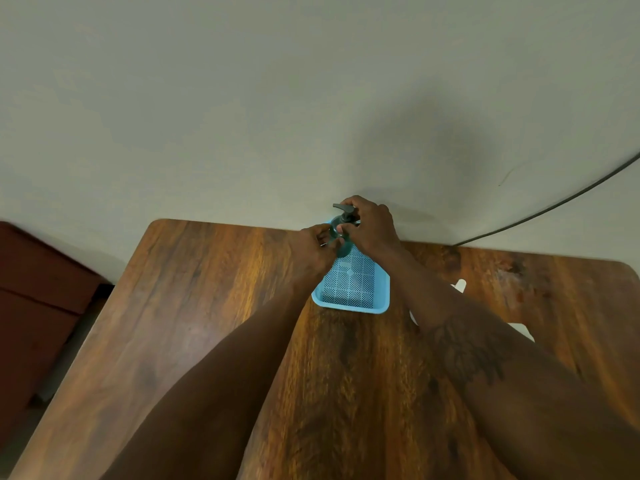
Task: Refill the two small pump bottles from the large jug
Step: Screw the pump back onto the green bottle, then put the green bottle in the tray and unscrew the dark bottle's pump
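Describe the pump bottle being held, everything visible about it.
The pump bottle is small, dark teal and see-through, seemingly plastic, with a dark pump head whose spout points left. It stands roughly upright at the far end of the light blue perforated basket, near the wall. The left hand grips its body; the right hand wraps the pump and neck. Its fill level cannot be judged.

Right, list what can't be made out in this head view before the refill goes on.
- Dark teal pump bottle: body mostly covered by the left hand and right hand; fill level unreadable.
- Second pump bottle: not visible.
- White object on the wooden table: mostly hidden behind the right forearm; cannot tell whether it is the jug.
- Light blue perforated plastic basket: far end hidden by the hands.
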Demonstrator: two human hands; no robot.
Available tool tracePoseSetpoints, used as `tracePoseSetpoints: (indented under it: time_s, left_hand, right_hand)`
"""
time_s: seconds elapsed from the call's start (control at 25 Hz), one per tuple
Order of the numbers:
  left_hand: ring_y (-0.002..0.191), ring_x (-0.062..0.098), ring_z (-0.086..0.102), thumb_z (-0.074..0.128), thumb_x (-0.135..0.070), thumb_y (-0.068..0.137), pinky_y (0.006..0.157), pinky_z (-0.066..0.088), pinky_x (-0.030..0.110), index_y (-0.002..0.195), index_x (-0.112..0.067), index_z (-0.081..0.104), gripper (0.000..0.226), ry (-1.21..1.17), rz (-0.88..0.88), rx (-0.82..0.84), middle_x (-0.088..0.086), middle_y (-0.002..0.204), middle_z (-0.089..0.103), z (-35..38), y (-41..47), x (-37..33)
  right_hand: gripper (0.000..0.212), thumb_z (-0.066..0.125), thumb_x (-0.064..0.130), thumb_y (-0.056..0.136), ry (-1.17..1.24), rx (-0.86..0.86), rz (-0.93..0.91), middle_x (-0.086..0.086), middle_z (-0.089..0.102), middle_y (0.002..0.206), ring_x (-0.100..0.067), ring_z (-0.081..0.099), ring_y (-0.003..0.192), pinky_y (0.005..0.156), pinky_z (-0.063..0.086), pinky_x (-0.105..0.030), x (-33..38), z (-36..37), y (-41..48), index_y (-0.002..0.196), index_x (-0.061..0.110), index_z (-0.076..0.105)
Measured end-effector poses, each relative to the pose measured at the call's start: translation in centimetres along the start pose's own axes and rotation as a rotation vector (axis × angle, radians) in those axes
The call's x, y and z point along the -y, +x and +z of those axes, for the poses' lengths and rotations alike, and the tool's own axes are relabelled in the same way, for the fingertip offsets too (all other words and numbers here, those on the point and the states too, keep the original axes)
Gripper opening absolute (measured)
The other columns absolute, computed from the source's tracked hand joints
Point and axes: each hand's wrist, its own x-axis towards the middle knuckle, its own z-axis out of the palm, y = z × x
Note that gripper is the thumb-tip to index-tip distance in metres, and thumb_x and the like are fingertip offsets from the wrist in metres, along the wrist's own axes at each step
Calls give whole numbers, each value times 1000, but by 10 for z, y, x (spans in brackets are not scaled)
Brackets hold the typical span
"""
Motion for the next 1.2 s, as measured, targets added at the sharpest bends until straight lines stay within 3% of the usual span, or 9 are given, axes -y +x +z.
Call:
tracePoseSetpoints:
  time_s: [0.24,0.36,0.56,0.64,0.72,0.84,0.96,1.04,1.2]
  left_hand:
    - [104,12,70,77,-27,89,95,58,34,126,-11,70,41,76,-26,-40,2,117,75,1,-8,4]
    - [100,9,71,82,-28,84,94,60,36,121,-12,74,41,75,-8,-59,1,113,76,2,-23,-3]
    - [106,2,63,88,-33,79,81,45,-2,135,-16,64,63,80,9,73,-13,123,64,16,-60,-48]
    - [108,7,66,90,-31,75,92,53,12,135,-19,64,66,61,75,109,-7,128,68,34,-78,-66]
    - [102,9,66,87,-30,74,97,56,27,129,-23,66,59,83,148,156,-8,119,71,54,-96,-80]
    - [94,10,67,89,-31,68,91,58,33,121,-22,68,58,149,195,233,-5,109,74,77,-111,-95]
    - [100,14,69,93,-33,61,94,56,34,125,-21,67,71,194,164,290,-1,113,75,96,-116,-99]
    - [94,13,71,93,-34,60,88,59,37,117,-22,70,63,187,172,277,-3,105,76,108,-118,-99]
    - [83,15,72,90,-31,61,79,61,40,110,-20,74,53,164,167,220,-2,94,77,126,-118,-96]
  right_hand:
    - [69,90,19,66,61,76,59,-2,70,118,-18,63,112,99,53,-37,-1,-2,-1,128,23,61]
    - [64,90,17,70,91,46,53,-6,70,119,-15,65,107,96,55,-32,0,-23,-17,128,17,62]
    - [32,83,21,82,49,-34,-11,-3,75,110,-7,68,86,77,54,-10,-3,-87,-56,112,11,74]
    - [28,81,23,84,16,-59,0,-1,76,109,-6,67,85,72,47,-2,-13,-113,-77,109,12,76]
    - [23,81,25,84,-35,-51,38,1,77,104,-7,68,84,78,50,-10,-27,-133,-98,106,17,78]
    - [23,82,30,81,-123,65,81,4,76,101,-11,69,88,87,57,-26,-45,-150,-121,102,21,79]
    - [32,80,43,81,-221,148,95,3,74,102,-12,67,85,78,55,-23,-59,-158,-133,104,20,79]
    - [36,78,51,80,-233,161,90,5,73,92,-8,63,75,67,47,-16,-66,-162,-137,97,20,78]
    - [23,84,45,74,-180,196,22,17,60,68,-3,57,62,60,40,-19,-72,-168,-148,78,30,66]
